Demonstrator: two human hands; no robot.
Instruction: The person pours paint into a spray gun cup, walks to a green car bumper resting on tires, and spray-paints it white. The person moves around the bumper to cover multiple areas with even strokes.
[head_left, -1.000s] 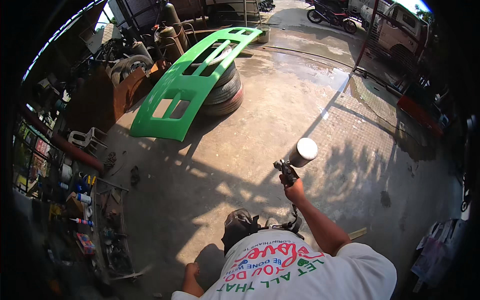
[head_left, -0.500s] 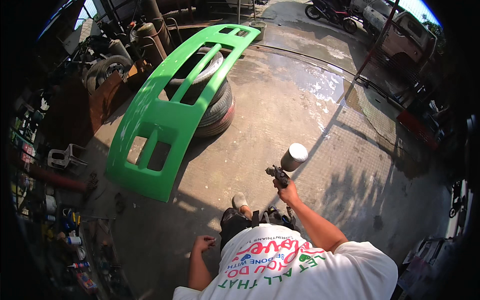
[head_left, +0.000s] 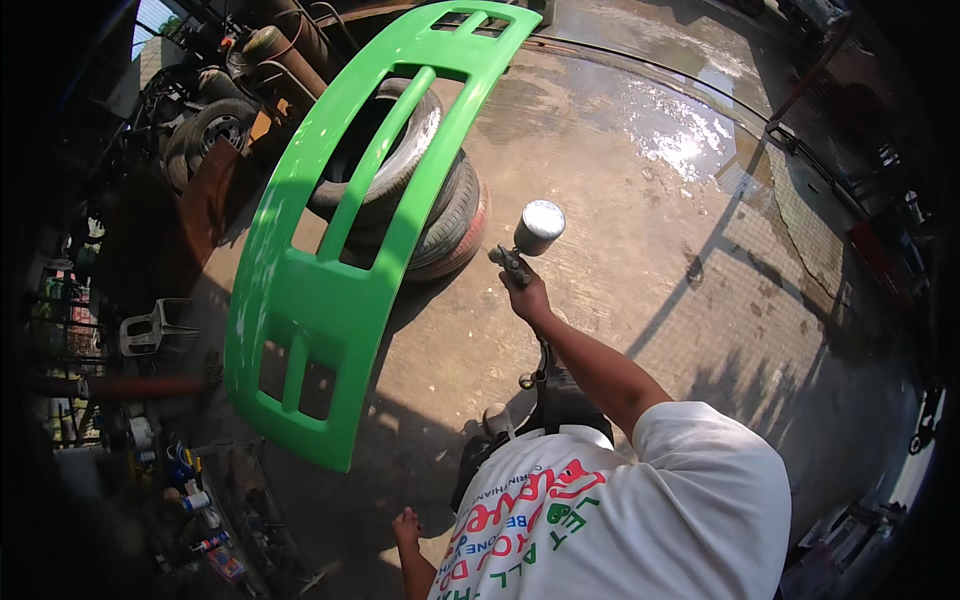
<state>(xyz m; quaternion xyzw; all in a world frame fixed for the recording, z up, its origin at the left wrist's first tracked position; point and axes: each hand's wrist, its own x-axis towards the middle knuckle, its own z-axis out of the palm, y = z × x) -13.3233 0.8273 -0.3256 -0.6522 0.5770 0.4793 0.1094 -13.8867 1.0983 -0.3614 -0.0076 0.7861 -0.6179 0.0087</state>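
Note:
My right hand (head_left: 529, 297) is closed round the grip of a spray gun (head_left: 512, 264), held out in front of me at arm's length. A round metal cup (head_left: 539, 228) with a pale top sits on the gun. To the left of it, a glossy green vehicle bumper (head_left: 335, 300) with rectangular openings rests on a stack of tyres (head_left: 455, 225). A gap separates the gun from the bumper. Low at my left side hangs my left hand (head_left: 407, 528), its fingers curled in, with no object showing in them.
Gas cylinders (head_left: 285, 60) and a wheel (head_left: 215, 130) stand behind the bumper at the far left. A white plastic chair (head_left: 157, 327) lies beyond its near end. Cans and tools clutter the lower left. Wet patches (head_left: 680, 130) shine on the concrete floor ahead.
I have moved closer to the bumper and turned slightly. The spray gun in my right hand has come up and to the left, nearer the bumper. My left hand hangs lower in the picture.

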